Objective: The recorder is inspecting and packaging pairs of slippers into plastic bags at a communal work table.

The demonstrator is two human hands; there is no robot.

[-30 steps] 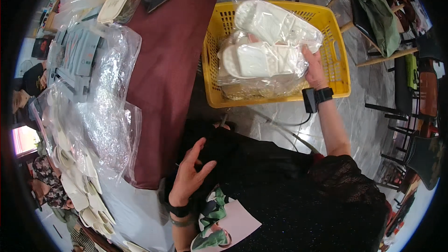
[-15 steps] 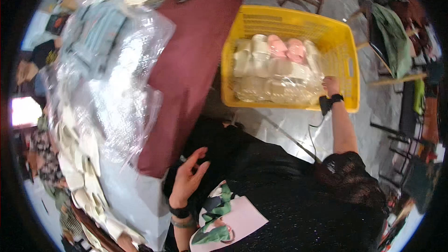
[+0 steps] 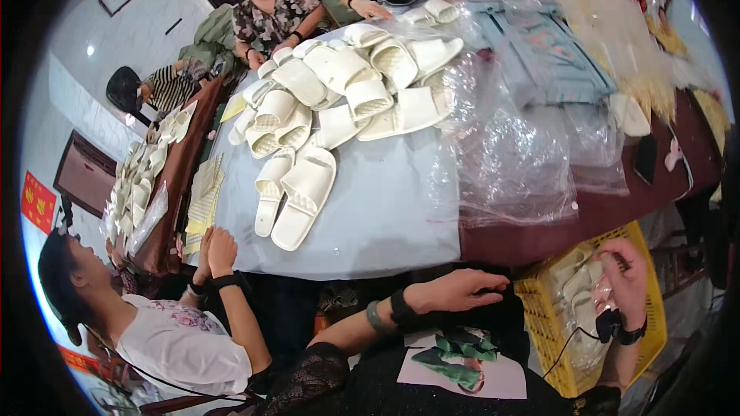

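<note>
My left hand (image 3: 464, 290) hovers in front of my body near the table's front edge, fingers stretched out, holding nothing. On the right, my right hand (image 3: 626, 271) is over a yellow plastic crate (image 3: 654, 310), fingers loosely bent and apart, with nothing visible between them. Just below it are plastic-wrapped slippers (image 3: 574, 281) in the crate, cream ones and a pink pair (image 3: 603, 293); whether the fingers touch the wrapping is unclear. A pile of cream slippers (image 3: 339, 69) covers the far part of the table. One pair (image 3: 303, 192) lies nearer, side by side.
Clear plastic bags (image 3: 516, 162) and a blue-grey stack (image 3: 547, 54) lie on the table's right side. A dark red cloth (image 3: 493, 243) covers that end. A co-worker in white (image 3: 185, 339) sits at my left; others are across the table. Paper sheets (image 3: 204, 192) lie at the left edge.
My view has swung left from the crate to the table, so the slipper pile and co-workers now show. The right hand remains at the crate, and my left hand stays free.
</note>
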